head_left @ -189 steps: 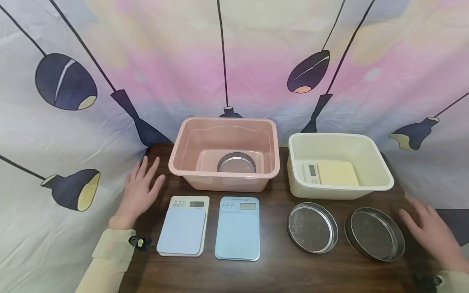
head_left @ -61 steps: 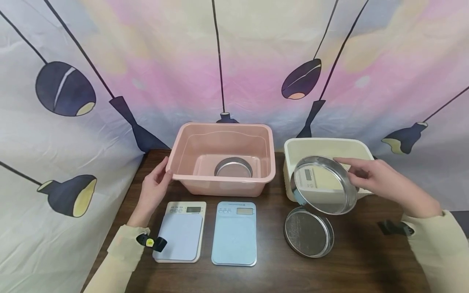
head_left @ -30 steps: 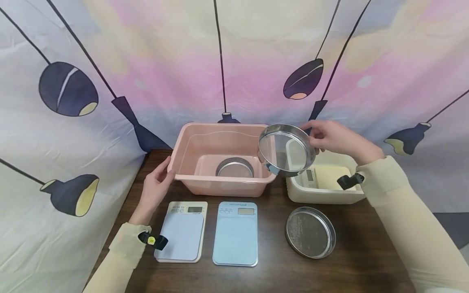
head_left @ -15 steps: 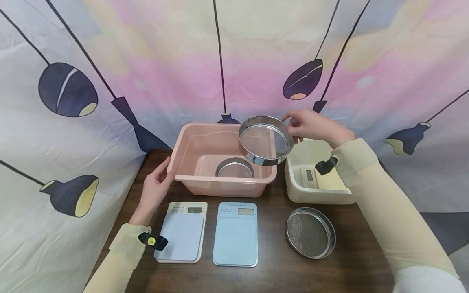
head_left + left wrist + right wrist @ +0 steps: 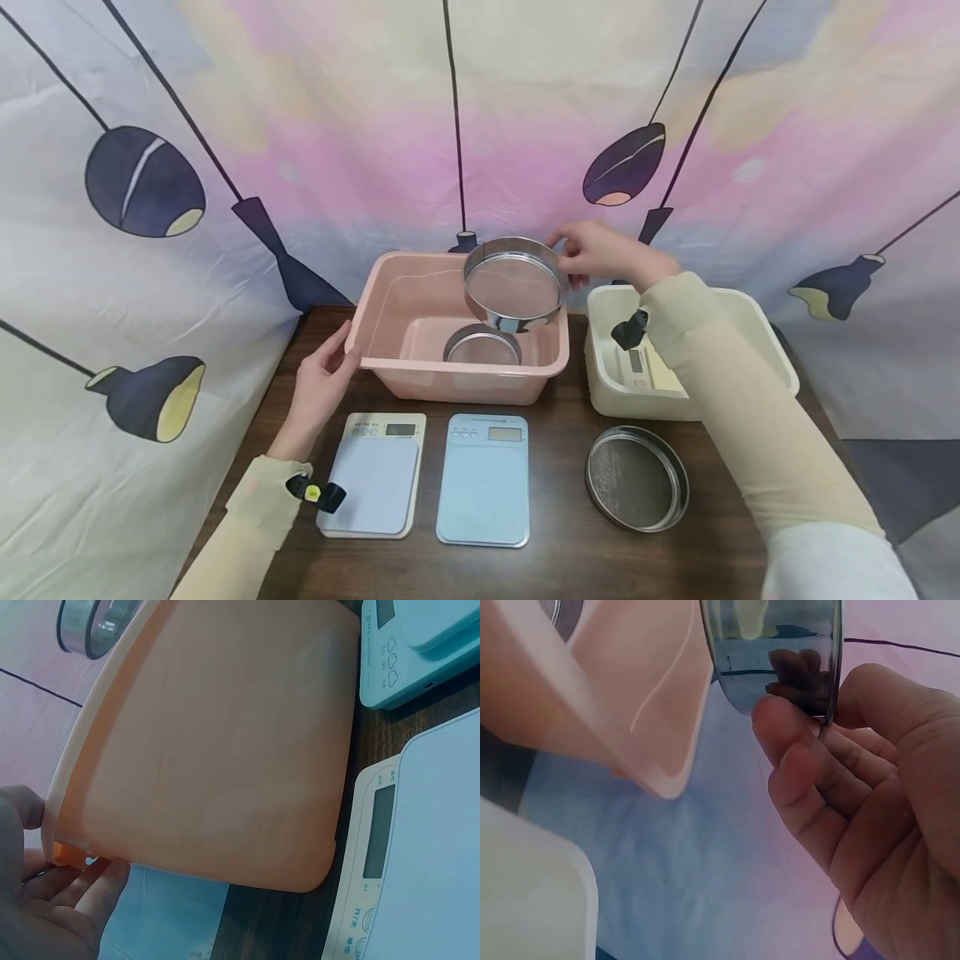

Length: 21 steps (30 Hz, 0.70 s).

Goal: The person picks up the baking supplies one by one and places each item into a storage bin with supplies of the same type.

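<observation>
My right hand (image 5: pixel 600 252) pinches the rim of a round metal sieve (image 5: pixel 513 286), held tilted over the right half of the pink plastic basin (image 5: pixel 450 382). In the right wrist view, thumb and fingers (image 5: pixel 799 761) lie on either side of the sieve's shiny wall (image 5: pixel 772 682). My left hand (image 5: pixel 318 387) grips the basin's left rim; in the left wrist view the thumb is on one side of the rim and the fingers beneath it. Another sieve (image 5: pixel 483 350) lies inside the basin, partly hidden by its front wall. A third sieve (image 5: pixel 636 482) lies on the table at the right.
A cream basin (image 5: pixel 637 404) stands right of the pink one, with a kitchen scale (image 5: pixel 636 367) inside, partly hidden by my right forearm. In front lie a cream kitchen scale (image 5: pixel 371 487) and a light blue one (image 5: pixel 483 492). A patterned cloth (image 5: pixel 360 125) hangs behind the table.
My right hand has picked up the right-hand sieve from the table and carried it left, past the cream basin, over the pink basin. My left hand has come to the pink basin's rim.
</observation>
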Each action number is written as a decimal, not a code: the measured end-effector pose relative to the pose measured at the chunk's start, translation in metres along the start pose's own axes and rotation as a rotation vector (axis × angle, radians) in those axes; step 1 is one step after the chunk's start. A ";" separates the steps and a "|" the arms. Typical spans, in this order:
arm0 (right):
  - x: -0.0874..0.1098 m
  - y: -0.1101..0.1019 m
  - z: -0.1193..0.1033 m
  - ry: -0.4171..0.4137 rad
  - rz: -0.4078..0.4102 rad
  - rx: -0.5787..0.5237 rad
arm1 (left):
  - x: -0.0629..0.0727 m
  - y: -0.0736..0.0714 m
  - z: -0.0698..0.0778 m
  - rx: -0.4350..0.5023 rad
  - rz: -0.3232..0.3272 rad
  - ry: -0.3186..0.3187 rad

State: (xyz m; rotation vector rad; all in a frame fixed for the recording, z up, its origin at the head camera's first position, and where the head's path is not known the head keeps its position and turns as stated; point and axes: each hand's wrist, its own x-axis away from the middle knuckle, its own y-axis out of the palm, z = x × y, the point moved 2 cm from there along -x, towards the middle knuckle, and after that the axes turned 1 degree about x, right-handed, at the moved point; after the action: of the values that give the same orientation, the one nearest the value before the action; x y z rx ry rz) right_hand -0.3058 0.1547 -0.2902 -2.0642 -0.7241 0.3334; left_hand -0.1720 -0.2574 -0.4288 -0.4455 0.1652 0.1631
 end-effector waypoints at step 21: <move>-0.047 0.034 0.000 0.067 -0.079 -0.167 | 0.000 0.002 -0.001 0.052 0.012 -0.013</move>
State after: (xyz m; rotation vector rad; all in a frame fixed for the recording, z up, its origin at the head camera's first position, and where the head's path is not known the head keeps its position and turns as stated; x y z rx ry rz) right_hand -0.3305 0.1116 -0.3196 -2.1857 -0.8136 0.1625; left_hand -0.1721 -0.2561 -0.4305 -0.3918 0.1595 0.1731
